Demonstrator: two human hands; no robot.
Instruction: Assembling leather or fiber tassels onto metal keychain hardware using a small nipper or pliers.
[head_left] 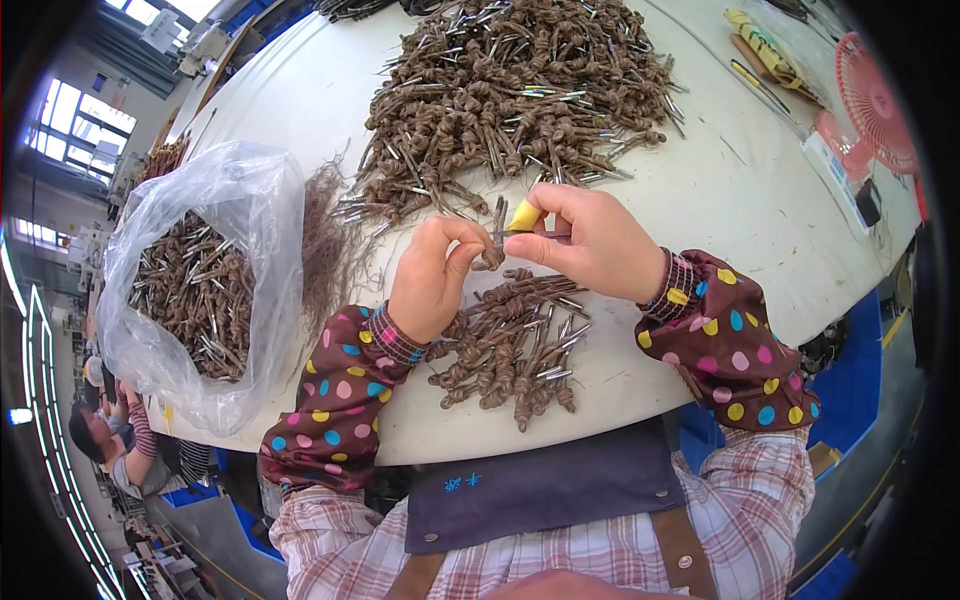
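My left hand is closed in a pinch on a knotted brown cord with metal tips, held above the table. Close against it, my right hand is also closed, gripping a slim dark metal tool whose exact kind is hard to make out. A yellow piece shows at my right fingertips; whether it belongs to the tool or wraps a finger, I cannot tell. Below both hands lies a small pile of knotted cords with silvery ends. A far larger heap of similar cords spreads beyond them.
On the left, a clear plastic bag stands open with cords inside. Loose brown threads lie beside it. A pink fan and a yellow package are at the right of the white table. Another person sits far left.
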